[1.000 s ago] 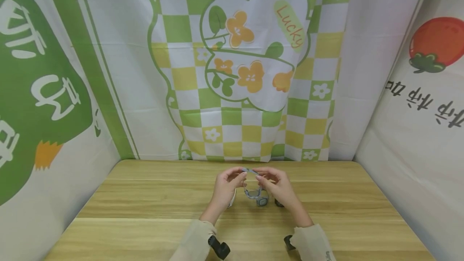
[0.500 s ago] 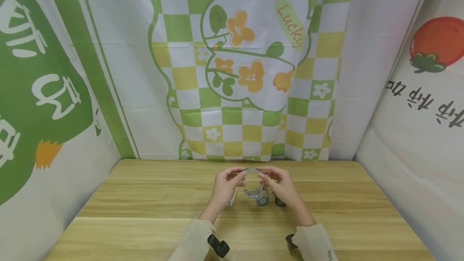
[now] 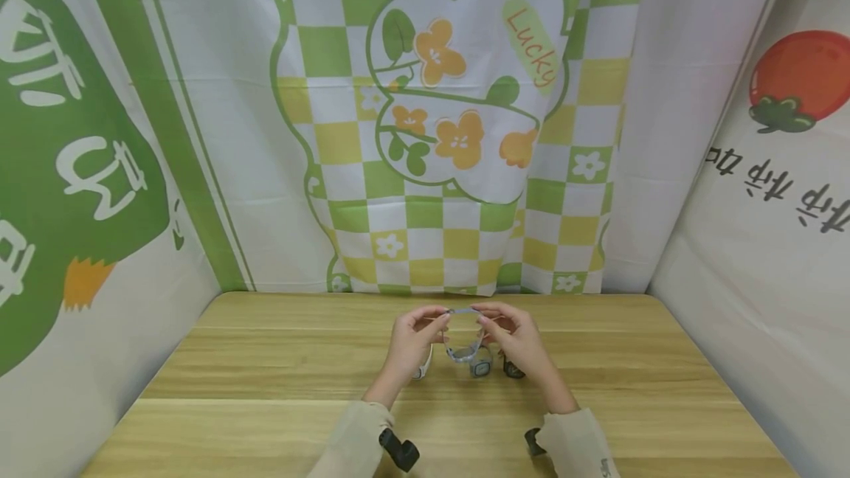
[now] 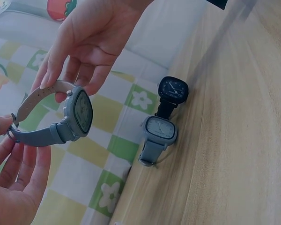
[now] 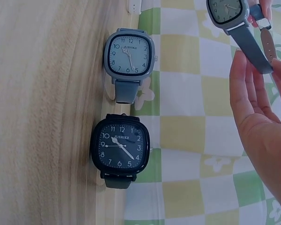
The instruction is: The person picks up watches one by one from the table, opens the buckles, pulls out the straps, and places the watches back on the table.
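Firstly, head view: one held watch (image 3: 462,354), aloft over the tabletop (image 3: 265,367), pinched by left hand (image 3: 408,344) and right hand (image 3: 519,341), both slanting inward. Left wrist view: strap (image 4: 36,137) looped, presumably light and pliable; best taken by its ends, sparing the probably fragile face (image 4: 84,112). Right wrist view: grey watch (image 5: 129,55), black watch (image 5: 121,146), on the tabletop.

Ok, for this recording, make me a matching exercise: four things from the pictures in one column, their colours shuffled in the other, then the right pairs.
Things
1. Held wristwatch
2. Standing wristwatch nearest the right hand
3. Partly hidden strap beside the left hand
4. Checked cloth hanging at the back

Colours
A. White
B. Green, yellow and white
C. Blue-grey
D. Black

Right pairs: 1-C, 2-D, 3-A, 4-B
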Demonstrator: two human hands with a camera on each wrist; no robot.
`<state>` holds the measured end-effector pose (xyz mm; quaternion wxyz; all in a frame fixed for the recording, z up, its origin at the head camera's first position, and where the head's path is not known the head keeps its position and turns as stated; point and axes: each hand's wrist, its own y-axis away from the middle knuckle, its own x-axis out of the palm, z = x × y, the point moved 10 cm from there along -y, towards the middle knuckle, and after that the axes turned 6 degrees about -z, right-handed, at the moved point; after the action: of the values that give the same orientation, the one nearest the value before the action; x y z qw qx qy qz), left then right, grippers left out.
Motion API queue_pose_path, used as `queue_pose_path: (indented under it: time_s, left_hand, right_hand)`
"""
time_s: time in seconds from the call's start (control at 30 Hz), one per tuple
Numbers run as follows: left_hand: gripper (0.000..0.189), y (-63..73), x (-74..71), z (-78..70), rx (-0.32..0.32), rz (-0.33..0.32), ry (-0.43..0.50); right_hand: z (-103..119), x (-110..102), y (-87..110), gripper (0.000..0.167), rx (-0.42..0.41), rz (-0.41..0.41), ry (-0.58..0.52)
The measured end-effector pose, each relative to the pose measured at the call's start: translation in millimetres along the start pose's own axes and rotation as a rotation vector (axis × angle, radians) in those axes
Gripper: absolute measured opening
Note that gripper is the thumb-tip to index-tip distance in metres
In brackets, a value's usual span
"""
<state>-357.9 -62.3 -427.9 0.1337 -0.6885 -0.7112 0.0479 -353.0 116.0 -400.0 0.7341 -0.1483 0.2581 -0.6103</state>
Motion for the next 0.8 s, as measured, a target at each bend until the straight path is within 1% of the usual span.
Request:
queue_pose_path:
  time_s: [0.17, 0.4, 0.6, 0.8]
  left_hand:
    - [0.021, 0.2, -0.7, -0.2, -0.001, 0.004, 0.002]
    - [0.02, -0.2, -1.0, -0.2, 0.003, 0.007, -0.015]
    - [0.02, -0.4, -0.4, 4.6, -0.014, 0.021, -0.046]
    - [0.021, 1.9, 0.5, 9.7, -0.029, 0.058, -0.08]
  right_hand:
    - [1, -1, 0.2, 0.025, -0.009, -0.001, -0.023]
    - [2, -2, 0.5, 0.027, -0.015, 0.004, -0.016]
    - [-1, -4, 2.2, 0.03, 0.01, 0.003, 0.009]
    - [-4, 0, 4.2, 0.033, 0.04, 0.035, 0.014]
